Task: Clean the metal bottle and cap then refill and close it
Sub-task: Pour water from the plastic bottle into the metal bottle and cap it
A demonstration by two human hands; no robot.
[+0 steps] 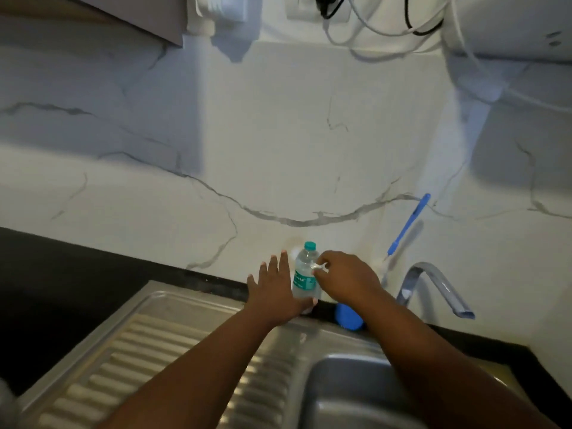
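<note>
No metal bottle or cap identifiable in the head view; the only bottle visible is a small clear plastic water bottle (305, 272) with a teal cap (309, 245) and teal label, standing upright on the black counter strip (198, 275) against the marble-look wall (278, 150), just behind the sink's rear rim. Left hand (275, 289) sits on the bottle's left side, fingers spread apart and straight, pointing up toward the wall, thumb running under/in front of the bottle base; palm looks to be touching the bottle, but no closed grasp. Right hand (346, 278) is at the bottle's right side, fingertips pinched together on a small pale item (318, 267) right at the bottle's shoulder; too blurred to say what that is. Both forearms reach in from the bottom edge over the steel sink (173, 342), left one over the ribbed drainboard, right one over the basin (346, 397). A blue rounded object (348, 317) sits on the counter just right of the bottle, partly hidden under the right wrist. Chrome tap (433, 286) is right of that, spout angled down-right. A blue-handled brush (408, 226) leans against the wall behind the tap. Sockets and cables (371, 23) at the top of the wall.
</note>
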